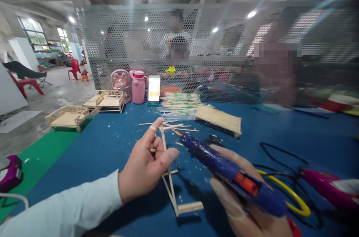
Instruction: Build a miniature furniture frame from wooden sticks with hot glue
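The left hand (pixel 146 166) pinched a thin stick frame (pixel 169 181), its long axis running twelve to six above the blue counter (pixel 112 147). The right hand (pixel 241 196) gripped a glue gun (pixel 224 168), nozzle aimed toward ten o'clock at the frame's top.

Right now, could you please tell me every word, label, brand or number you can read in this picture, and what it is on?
No text can be read.
White label on a container beside the pink jug: washed out, nothing legible.
Blue glue gun in the right hand: no marking shows.
Stick frame held by the left hand: plain wood.
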The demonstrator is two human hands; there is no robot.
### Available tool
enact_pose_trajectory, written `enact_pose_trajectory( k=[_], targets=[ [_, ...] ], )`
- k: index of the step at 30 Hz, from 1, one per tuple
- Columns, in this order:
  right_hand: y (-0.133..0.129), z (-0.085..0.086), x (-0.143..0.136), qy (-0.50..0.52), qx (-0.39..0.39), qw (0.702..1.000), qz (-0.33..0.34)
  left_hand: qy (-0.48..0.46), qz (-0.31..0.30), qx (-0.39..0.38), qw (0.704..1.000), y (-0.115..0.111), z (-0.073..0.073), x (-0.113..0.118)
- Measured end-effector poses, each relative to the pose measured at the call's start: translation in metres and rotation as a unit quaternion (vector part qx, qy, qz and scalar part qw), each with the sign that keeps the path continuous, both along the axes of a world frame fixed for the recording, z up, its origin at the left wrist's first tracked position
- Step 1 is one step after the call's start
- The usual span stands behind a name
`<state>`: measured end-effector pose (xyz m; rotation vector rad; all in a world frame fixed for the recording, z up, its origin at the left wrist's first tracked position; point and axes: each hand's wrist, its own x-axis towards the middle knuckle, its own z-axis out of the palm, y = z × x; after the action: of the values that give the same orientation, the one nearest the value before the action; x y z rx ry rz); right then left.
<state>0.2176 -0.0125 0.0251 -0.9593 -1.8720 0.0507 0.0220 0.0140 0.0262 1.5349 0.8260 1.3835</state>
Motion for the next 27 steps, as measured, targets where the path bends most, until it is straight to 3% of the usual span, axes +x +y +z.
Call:
enact_pose_trajectory(
  k=[7,27],
  targets=[
    [0.0001,-0.0004,0.0029,0.023,-0.023,0.999,-0.012,0.006,0.003,-0.001,1.0,-0.0006,0.0009,0.0],
    [-0.0043,-0.0018,0.0002,-0.068,0.008,0.998,-0.016,-0.001,-0.012,0.012,1.0,0.0015,-0.0016,-0.0002]
  ],
)
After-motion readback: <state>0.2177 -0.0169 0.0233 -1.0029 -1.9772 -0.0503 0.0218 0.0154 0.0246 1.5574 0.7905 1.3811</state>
